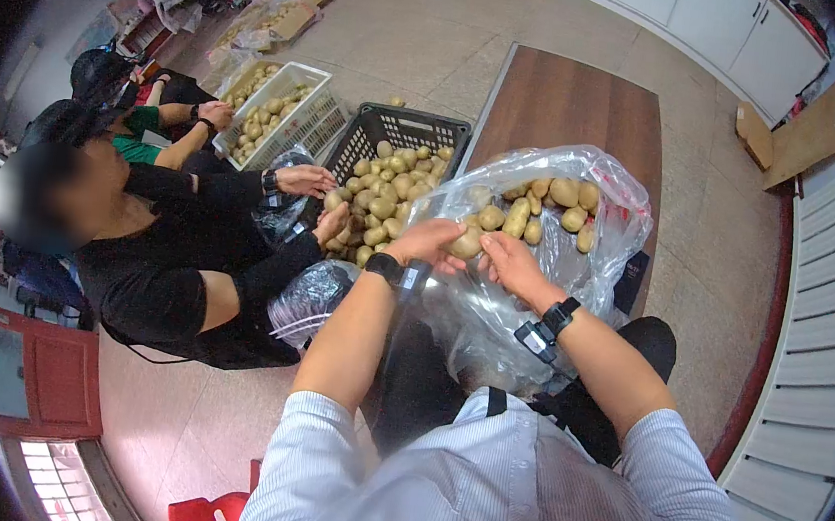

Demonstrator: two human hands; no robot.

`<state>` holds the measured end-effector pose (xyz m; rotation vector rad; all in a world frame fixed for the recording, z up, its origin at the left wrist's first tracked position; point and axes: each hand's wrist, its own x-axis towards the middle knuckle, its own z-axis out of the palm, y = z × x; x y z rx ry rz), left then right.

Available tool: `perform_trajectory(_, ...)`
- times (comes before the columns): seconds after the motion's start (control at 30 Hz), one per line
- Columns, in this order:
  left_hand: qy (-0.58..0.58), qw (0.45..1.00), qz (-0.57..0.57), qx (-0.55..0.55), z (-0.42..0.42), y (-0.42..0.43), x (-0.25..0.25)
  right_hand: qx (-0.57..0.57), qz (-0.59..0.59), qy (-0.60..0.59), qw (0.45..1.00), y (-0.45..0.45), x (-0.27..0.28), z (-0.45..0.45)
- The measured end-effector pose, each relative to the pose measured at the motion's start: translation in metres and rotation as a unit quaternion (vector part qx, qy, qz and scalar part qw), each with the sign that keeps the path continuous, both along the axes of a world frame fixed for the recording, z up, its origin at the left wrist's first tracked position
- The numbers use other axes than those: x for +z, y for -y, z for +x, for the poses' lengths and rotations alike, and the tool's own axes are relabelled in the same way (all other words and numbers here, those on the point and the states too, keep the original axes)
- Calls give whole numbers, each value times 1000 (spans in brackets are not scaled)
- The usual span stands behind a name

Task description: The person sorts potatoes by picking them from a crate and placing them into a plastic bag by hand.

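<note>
Between my two hands, over the near left part of a clear plastic bag [577,276], is a round light-brown potato [466,243]. My left hand [429,242] has its fingers closed round the potato's left side. On its right side, the fingers of my right hand [513,265] press against it. Several potatoes [565,192] of mixed shapes lie inside the open bag, just beyond my hands. To the left, a black slatted crate [406,119] is heaped with potatoes [394,188].
A brown wooden board [573,105] lies beyond the bag. Beside me on the left, a co-worker [167,247] in black reaches into the black crate. Further left are a white crate [304,139] of potatoes and another person in green. A red stool [202,516] is at the bottom left.
</note>
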<state>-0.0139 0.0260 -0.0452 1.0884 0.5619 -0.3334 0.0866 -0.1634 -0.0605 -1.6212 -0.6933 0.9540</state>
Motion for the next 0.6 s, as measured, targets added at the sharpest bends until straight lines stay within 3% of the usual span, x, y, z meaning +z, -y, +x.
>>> perform_trajectory(0.1,1,997,2,76,0,-6,-2,-24,-15,-2,1000,8,-26,5)
perform_trajectory(0.17,39,988,-18,151,-6,-15,-10,-48,-30,119,991,21,-63,5)
perform_trajectory(0.2,55,980,-35,187,-9,-19,-7,-54,-35,119,991,33,-63,3)
perform_trajectory(0.27,78,966,-67,237,-13,-36,-24,11,-74,283,956,57,-59,-4)
perform_trajectory(0.3,67,953,-29,295,-15,-35,-19,-53,-94,255,961,64,-72,-8)
perform_trajectory(0.43,73,909,-43,409,-28,-71,-56,-61,-205,278,937,88,-59,-15)
perform_trajectory(0.5,36,854,-103,509,-33,-88,-73,-71,-232,341,908,94,-63,-14)
perform_trajectory(0.53,37,845,-67,530,-36,-78,-59,-71,-232,341,908,94,-64,-13)
perform_trajectory(0.6,90,850,-51,516,-48,-113,-107,-46,-278,330,901,93,-66,-11)
